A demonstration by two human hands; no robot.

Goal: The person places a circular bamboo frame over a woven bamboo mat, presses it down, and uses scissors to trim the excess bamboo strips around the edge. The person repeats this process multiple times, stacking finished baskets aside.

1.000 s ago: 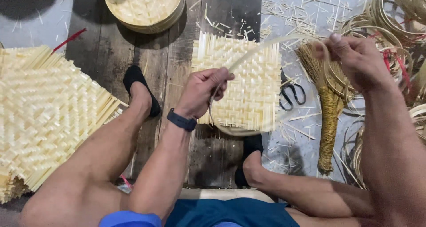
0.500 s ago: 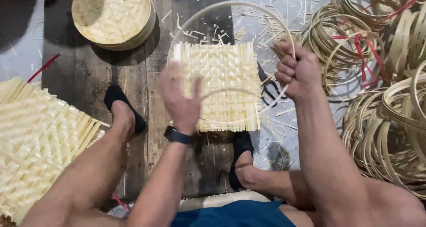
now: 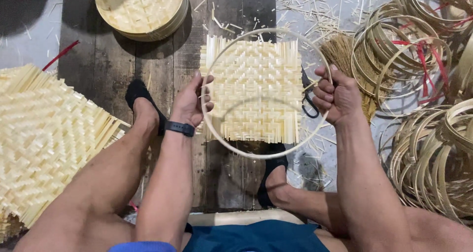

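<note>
A thin round bamboo hoop (image 3: pixel 256 155) hangs level above a square woven bamboo mat (image 3: pixel 256 87) that lies on the dark wooden floor. My left hand (image 3: pixel 192 103), with a dark band on its wrist, grips the hoop's left side. My right hand (image 3: pixel 335 94) is closed on the hoop's right side. Both of my legs stretch forward, one on each side of the mat, and my feet wear dark slippers.
A stack of large woven mats (image 3: pixel 44 138) lies at the left. A round woven basket (image 3: pixel 140 8) sits at the top. Piles of bamboo hoops (image 3: pixel 428 109), some tied with red string, fill the right. Scissors (image 3: pixel 310 104) and a straw broom (image 3: pixel 345 55) lie right of the mat.
The hoop, curved up over the mat half a second ago, is now held level in both hands. My left hand has moved from the mat to the hoop's left side.
</note>
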